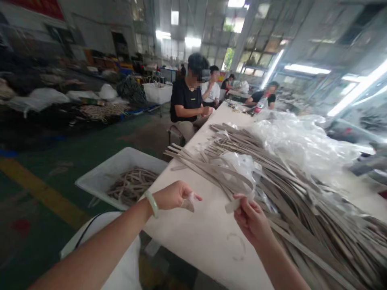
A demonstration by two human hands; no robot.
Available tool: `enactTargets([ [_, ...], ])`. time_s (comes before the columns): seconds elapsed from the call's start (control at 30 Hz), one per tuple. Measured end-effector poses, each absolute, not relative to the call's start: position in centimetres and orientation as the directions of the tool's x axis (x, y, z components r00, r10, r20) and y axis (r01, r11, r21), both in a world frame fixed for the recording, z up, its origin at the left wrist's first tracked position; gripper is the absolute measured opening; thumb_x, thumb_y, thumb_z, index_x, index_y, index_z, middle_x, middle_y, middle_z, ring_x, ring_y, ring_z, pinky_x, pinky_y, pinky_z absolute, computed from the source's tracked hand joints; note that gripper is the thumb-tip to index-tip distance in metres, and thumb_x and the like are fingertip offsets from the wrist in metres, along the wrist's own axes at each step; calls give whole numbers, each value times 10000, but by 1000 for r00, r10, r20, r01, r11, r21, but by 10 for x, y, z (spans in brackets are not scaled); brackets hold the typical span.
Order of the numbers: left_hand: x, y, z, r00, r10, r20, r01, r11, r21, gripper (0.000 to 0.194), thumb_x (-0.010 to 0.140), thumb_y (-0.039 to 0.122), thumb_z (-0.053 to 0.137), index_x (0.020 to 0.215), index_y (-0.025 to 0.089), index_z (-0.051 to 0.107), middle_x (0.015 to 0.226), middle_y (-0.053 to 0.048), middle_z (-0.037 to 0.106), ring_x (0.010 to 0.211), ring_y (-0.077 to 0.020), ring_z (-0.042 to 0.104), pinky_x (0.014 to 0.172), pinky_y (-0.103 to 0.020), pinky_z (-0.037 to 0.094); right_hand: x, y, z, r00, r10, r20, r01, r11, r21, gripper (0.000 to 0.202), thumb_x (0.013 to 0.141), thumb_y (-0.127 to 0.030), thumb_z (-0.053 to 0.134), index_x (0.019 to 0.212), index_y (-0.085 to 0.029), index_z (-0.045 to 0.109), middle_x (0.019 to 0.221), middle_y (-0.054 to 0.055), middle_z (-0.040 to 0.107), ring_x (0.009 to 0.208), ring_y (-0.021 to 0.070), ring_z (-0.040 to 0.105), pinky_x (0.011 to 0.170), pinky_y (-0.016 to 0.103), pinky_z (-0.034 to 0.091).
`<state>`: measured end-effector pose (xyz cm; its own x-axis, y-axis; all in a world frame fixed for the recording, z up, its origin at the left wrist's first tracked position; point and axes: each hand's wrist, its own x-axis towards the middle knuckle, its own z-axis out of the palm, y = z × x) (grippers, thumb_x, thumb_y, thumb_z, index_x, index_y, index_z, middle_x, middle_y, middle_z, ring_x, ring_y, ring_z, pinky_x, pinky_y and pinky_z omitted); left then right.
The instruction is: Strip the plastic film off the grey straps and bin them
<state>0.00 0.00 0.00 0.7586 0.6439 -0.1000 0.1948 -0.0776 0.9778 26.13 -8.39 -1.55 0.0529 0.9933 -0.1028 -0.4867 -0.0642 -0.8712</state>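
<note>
My right hand point(252, 219) is closed round a flat grey-beige strap point(232, 205), whose short end sticks out to the left of the fingers. Behind that hand the strap curves up and back toward the pile of similar straps point(290, 193) on the table. My left hand point(178, 194), with a pale bangle point(151, 204) at its wrist, is closed over the near left part of the table. A small beige piece point(188, 204) with something whitish shows under its fingers; its kind is unclear. The two hands are apart.
Crumpled clear plastic point(305, 137) lies over the straps on the long pale table point(193, 237). A white bin point(99, 187) with coiled straps stands on the floor at the left. A co-worker in a dark shirt point(186, 98) sits along the table's left edge, with others beyond.
</note>
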Motion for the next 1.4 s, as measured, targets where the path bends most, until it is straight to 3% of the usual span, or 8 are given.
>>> enactTargets([
  [0.27,6,-5,-4,763,629,-147,236,-60,970,376,575,339,810,876,127,731,907,-73,714,919,-242,638,803,-303,468,202,-62,5,-54,980,192,-144,182,-973,229,837,-371,647,876,-159,726,558,8,595,398,53,425,362,187,277],
  [0.47,5,-4,-1,781,606,-150,211,-30,977,288,599,350,794,717,107,695,700,0,650,688,-151,582,677,-241,437,204,-65,-3,-80,983,164,-39,161,-986,216,838,-354,642,889,-165,733,550,-7,568,399,50,403,369,196,256],
  [0.63,6,-6,-3,787,602,-135,227,-78,971,332,694,393,719,862,107,726,756,-12,663,709,-153,575,669,-232,425,199,-65,-10,-162,980,117,34,124,-992,234,812,-372,662,833,-156,748,520,-24,490,447,60,361,416,219,235],
  [0.73,6,-6,-8,754,638,-158,283,-97,954,376,712,433,697,890,103,734,750,-24,676,695,-155,578,652,-226,418,200,-59,-13,-199,978,68,-18,66,-998,266,766,-363,713,943,-167,744,538,-38,433,504,74,347,452,224,239],
  [0.9,12,-13,-11,762,604,-233,305,-16,952,414,701,477,707,895,114,750,764,-60,705,653,-147,577,593,-215,397,203,-59,-20,37,999,15,-265,25,-964,379,877,-465,546,934,-143,739,504,-83,216,449,64,190,418,222,178],
  [1.03,20,-23,-11,765,617,-184,171,80,982,418,752,502,657,862,111,754,816,-90,722,696,-157,609,627,-221,417,197,-66,-27,-127,986,105,-60,98,-993,332,830,-427,626,1048,-197,725,661,-15,444,568,102,424,502,241,346],
  [1.23,23,-25,-14,770,592,-238,132,218,967,361,705,461,720,787,110,750,795,-113,730,763,-199,669,718,-270,487,206,-54,-25,108,992,71,-277,99,-956,348,877,-499,515,1013,-263,731,749,0,521,590,105,448,528,243,394],
  [1.4,27,-26,-19,752,627,-204,1,308,951,319,652,405,772,775,114,733,769,-87,723,703,-186,669,691,-293,513,195,-59,-25,-163,982,90,-157,64,-986,309,828,-421,618,1072,-259,714,1147,55,551,641,113,511,468,248,401],
])
